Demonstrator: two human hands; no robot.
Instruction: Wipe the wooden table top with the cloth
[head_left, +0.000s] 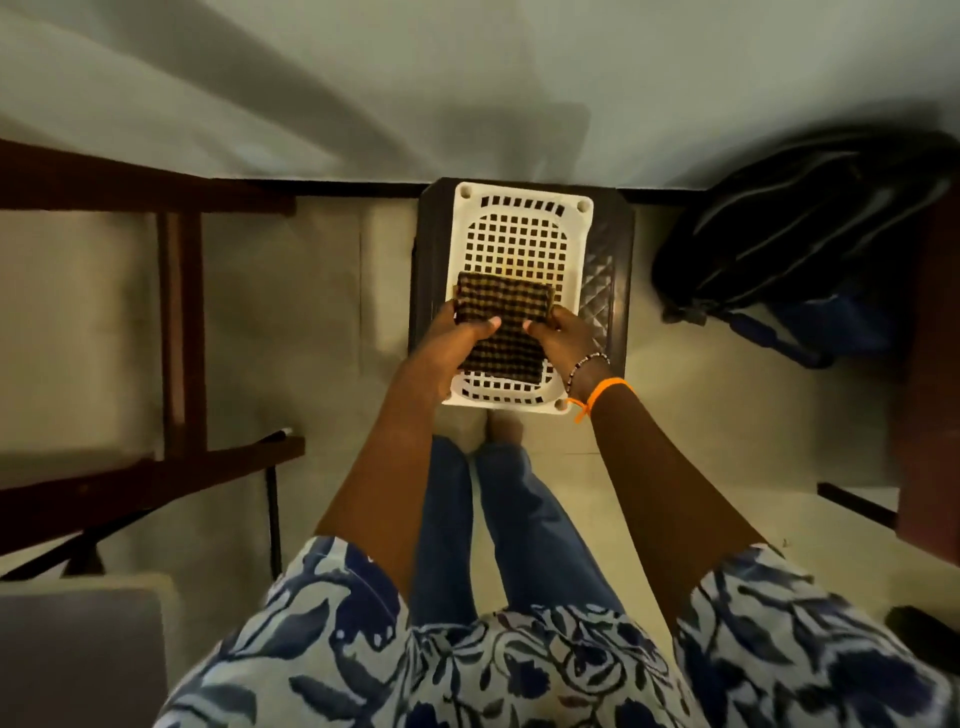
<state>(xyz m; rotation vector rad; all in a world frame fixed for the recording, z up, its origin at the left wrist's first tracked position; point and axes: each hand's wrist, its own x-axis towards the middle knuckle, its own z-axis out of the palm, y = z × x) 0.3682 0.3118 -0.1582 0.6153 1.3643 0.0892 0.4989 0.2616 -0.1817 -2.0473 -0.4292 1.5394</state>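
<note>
A dark checked cloth (501, 325), folded flat, is held over a white plastic perforated basket (519, 234) in the middle of the view. My left hand (449, 343) grips the cloth's left edge with the thumb on top. My right hand (563, 332) grips its right edge, with bead and orange bands on that wrist. The basket rests on a dark stool or crate (608, 291) against the wall. A dark wooden table (104, 176) stands at the left, seen partly from the side.
A black and blue backpack (800, 249) lies on the floor at the right. Another piece of brown wooden furniture (930, 415) fills the right edge. A grey surface (78, 649) sits at the bottom left. My legs stand on pale floor tiles (291, 332).
</note>
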